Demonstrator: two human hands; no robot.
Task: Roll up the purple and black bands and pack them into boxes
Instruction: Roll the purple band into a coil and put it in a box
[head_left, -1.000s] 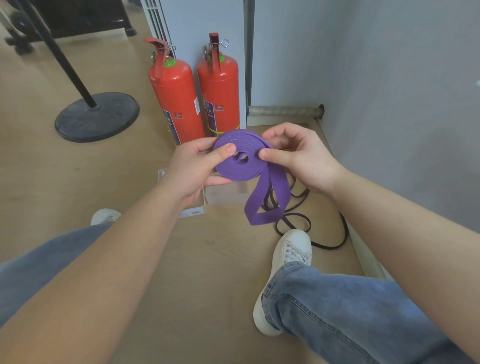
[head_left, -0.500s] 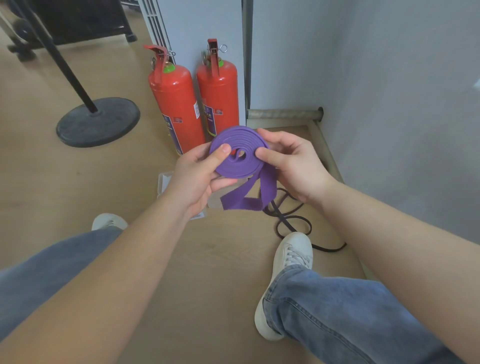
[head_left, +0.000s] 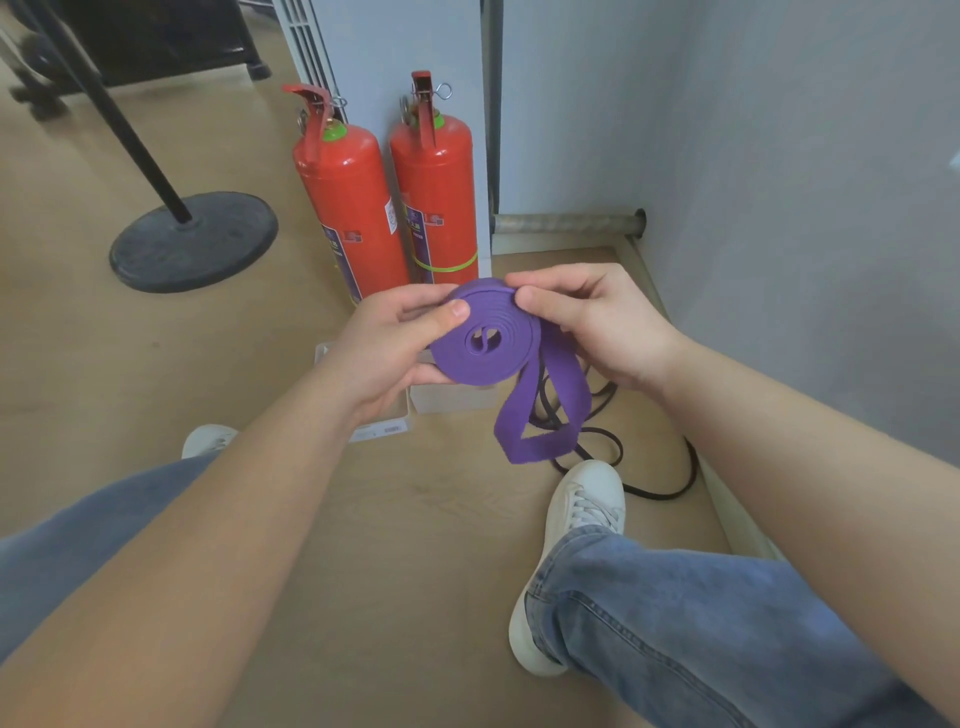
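**Mostly rolled purple band held above the floor**

Your left hand grips the coil's left side, thumb on its face, fingers beneath. The coil hangs over two clear boxes on the floor. Your right hand pinches the coil's upper right edge. A loose loop dangles below, over the black band lying beside your white shoe.

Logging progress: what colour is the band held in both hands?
Solid purple; the band shows best in the head view.

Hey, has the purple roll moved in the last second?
Yes, slightly down: the purple roll now tops out below the yellow strap on the right fire extinguisher, which it reached before.
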